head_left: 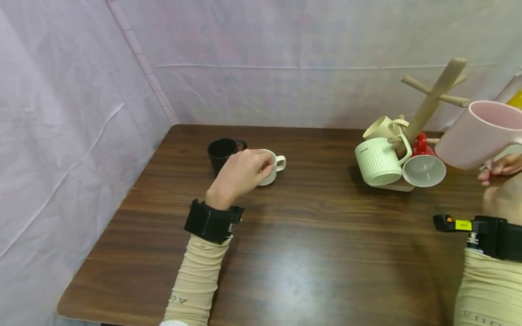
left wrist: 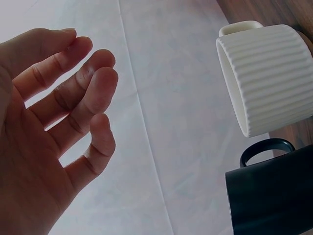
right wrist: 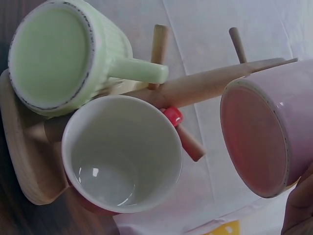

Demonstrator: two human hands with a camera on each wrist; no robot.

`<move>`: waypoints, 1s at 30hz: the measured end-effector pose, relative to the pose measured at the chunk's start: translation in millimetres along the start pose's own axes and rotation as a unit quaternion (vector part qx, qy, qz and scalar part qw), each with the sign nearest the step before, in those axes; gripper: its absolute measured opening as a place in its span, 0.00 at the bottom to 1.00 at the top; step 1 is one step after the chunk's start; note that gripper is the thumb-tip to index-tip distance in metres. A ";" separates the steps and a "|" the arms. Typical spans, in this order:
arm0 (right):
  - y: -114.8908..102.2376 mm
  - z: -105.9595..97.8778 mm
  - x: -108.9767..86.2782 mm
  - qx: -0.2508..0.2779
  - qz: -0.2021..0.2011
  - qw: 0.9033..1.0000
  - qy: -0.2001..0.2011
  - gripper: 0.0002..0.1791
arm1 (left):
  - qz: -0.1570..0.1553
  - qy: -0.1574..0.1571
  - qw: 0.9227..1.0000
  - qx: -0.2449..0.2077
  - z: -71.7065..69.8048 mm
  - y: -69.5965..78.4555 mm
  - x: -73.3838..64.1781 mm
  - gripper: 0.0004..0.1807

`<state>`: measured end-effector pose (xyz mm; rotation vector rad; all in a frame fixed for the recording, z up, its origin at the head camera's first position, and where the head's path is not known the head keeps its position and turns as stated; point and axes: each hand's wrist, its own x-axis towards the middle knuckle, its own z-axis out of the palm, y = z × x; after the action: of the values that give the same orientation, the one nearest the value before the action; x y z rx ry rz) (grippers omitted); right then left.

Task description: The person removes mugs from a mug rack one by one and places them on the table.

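Observation:
My left hand (head_left: 241, 174) is above the table in front of a black mug (head_left: 220, 153) and a white cup (head_left: 267, 180), overlapping both in the head view. In the left wrist view its loosely bent fingers (left wrist: 100, 95) hold nothing, apart from the ribbed white cup and the black mug. At the far right my right hand (head_left: 503, 176) grips a pink mug (head_left: 469, 140) in the air, tilted, beside a wooden mug tree (head_left: 434, 99). The right wrist view catches only part of that hand (right wrist: 301, 205) at the pink mug's base.
On the mug tree's lower pegs hang a ribbed pale green mug (head_left: 377, 160), a cream mug (head_left: 381, 129) and a red mug (head_left: 424, 170) with a white inside. Its upper pegs (head_left: 418, 85) stick out bare. Pale cloth (head_left: 244, 86) hangs behind the brown table (head_left: 326, 253).

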<state>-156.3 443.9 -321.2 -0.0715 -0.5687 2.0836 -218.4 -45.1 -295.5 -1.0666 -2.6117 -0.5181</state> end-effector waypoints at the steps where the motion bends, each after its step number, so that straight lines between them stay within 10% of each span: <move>1: -0.6 6.0 -10.2 0.006 -0.001 1.000 -0.005 0.29 | -0.001 0.000 1.000 0.001 0.1 -0.1 0.0 0.07; 10: -4.4 17.0 -35.9 0.085 0.076 0.992 -0.055 0.29 | 0.002 -0.004 1.000 0.001 -0.5 1.6 1.1 0.07; 17: 0.4 22.5 -41.8 -0.062 0.080 0.993 -0.062 0.31 | 0.002 -0.002 1.000 0.005 -1.4 3.8 1.1 0.06; 30: 11.8 35.3 -64.0 -0.093 0.089 0.982 -0.138 0.30 | 0.012 0.006 1.000 0.006 0.4 5.6 -0.2 0.05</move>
<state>-139.6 373.4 -305.5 0.0621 -0.9558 2.2252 -214.3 -41.4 -294.8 -1.0864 -2.5848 -0.5028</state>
